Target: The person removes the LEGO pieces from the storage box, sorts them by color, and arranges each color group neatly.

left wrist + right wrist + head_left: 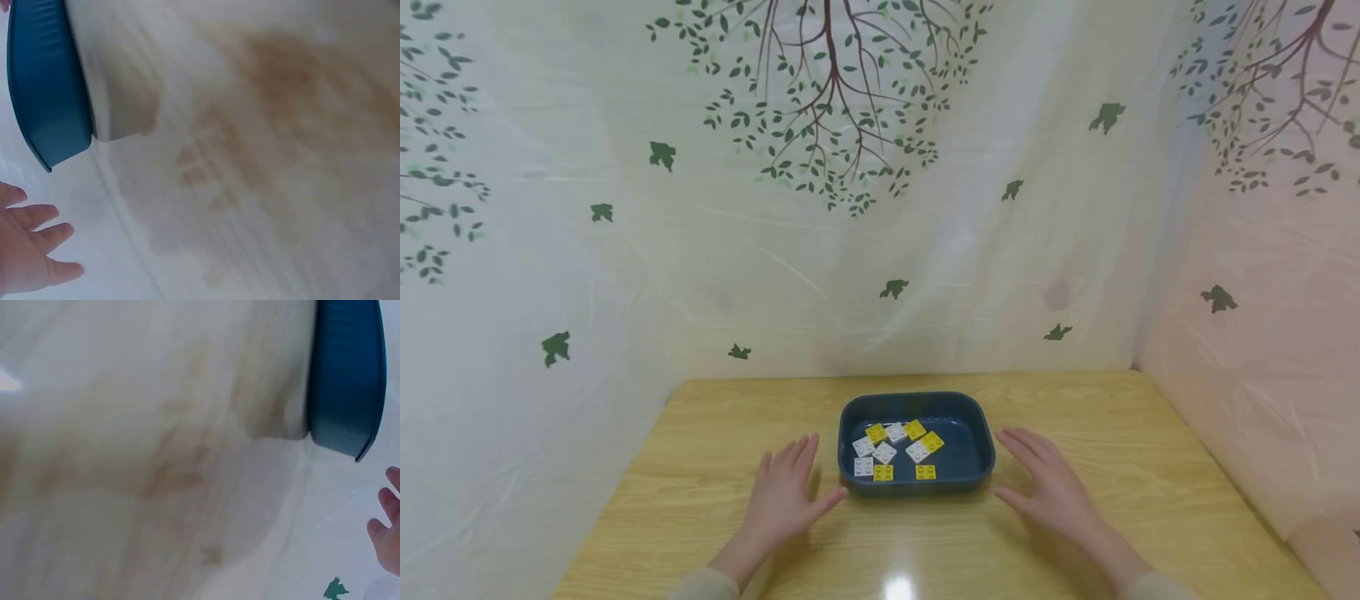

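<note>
A dark blue rectangular tray (970,454) with rounded corners stands on the table, with several yellow and white toy bricks lying in it. Among them are a yellow brick (926,472) near the front wall and a white brick (863,467) at the front left. My left hand (782,496) hovers at the tray's left side, fingers spread and thumb pointing at its front corner. On the other side my right hand (1048,487) has its fingers extended toward the tray's right wall. Both hands hold nothing. Each wrist view shows the tray's outer wall (47,81) beside spread fingers.
The wooden table (737,417) has a glossy top that reflects the hands and a bright light. Behind it and at both sides hangs a pale curtain (850,317) printed with branches and green birds.
</note>
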`<state>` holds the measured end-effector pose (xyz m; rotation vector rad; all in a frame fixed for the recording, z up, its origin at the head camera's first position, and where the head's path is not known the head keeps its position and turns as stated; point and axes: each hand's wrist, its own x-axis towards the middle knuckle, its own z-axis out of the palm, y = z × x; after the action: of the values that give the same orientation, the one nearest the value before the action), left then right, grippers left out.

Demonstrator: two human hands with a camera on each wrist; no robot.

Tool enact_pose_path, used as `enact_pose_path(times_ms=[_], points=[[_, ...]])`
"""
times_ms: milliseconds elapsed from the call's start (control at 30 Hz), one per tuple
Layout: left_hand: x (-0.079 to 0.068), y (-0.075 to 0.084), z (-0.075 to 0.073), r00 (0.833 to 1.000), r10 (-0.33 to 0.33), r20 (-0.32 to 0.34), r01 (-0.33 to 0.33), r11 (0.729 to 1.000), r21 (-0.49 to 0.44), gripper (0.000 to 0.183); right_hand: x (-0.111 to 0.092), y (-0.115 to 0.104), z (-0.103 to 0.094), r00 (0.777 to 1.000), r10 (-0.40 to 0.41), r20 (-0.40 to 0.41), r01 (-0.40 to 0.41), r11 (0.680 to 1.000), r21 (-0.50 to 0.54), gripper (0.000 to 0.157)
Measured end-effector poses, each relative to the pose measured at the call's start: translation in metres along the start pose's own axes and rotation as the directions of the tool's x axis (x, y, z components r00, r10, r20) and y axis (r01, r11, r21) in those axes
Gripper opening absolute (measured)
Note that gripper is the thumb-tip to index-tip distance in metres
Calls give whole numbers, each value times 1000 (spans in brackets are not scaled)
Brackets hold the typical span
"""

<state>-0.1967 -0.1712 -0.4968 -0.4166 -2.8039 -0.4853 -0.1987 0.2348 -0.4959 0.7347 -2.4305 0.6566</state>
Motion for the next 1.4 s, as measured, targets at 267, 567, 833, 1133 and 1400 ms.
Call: enact_pose_path(times_ms=[267,567,833,1133,1400], points=[[11,4,-4,994,-100,53,108,976,-189,94,18,-13,7,996,23,81,-31,994,100,79],[14,5,0,984,-164,74,180,911,-372,92,32,-31,11,983,76,168,-112,970,216,72],[14,6,0,975,-190,120,223,781,-583,86,40,-41,17,964,111,241,-173,952,252,67],[18,5,6,966,-193,169,257,706,-660,75,55,-38,22,922,55,384,-194,922,335,63],[22,3,13,971,-177,163,240,675,-698,68,67,-34,28,880,35,475,-224,910,349,60]])
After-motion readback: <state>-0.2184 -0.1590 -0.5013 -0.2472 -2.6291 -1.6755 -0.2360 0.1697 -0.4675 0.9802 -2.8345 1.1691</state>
